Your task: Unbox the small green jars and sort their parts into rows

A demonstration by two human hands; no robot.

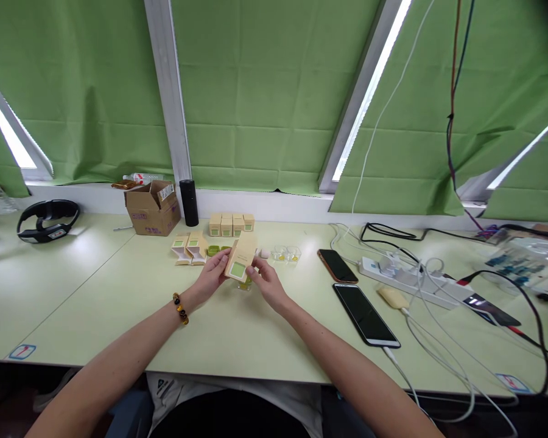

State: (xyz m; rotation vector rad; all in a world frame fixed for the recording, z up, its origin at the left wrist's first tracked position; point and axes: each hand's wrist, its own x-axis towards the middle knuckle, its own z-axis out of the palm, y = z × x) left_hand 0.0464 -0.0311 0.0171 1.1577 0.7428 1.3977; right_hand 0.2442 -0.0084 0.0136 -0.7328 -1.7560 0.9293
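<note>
A small tan cardboard box point(241, 254) with a green window is held above the table between my two hands. My left hand point(214, 271) grips its left side, fingers closed on it. On the lower right edge, the fingers of my right hand point(267, 281) are pressed against it. Just under the box, a small clear and green item point(245, 284) is partly hidden. Behind my left hand are two opened tan boxes point(189, 248) and green pieces point(214, 250). Right of the held box lie a pale pinkish rounded piece point(264, 253) and clear small containers point(287, 253) with yellowish bits.
Several closed tan boxes point(231, 224) stand in a row at the back. A brown carton point(153, 210), a black cylinder point(189, 202) and a headset point(48, 221) are further left. To the right are two phones point(365, 314), a power strip point(406, 281) and tangled cables.
</note>
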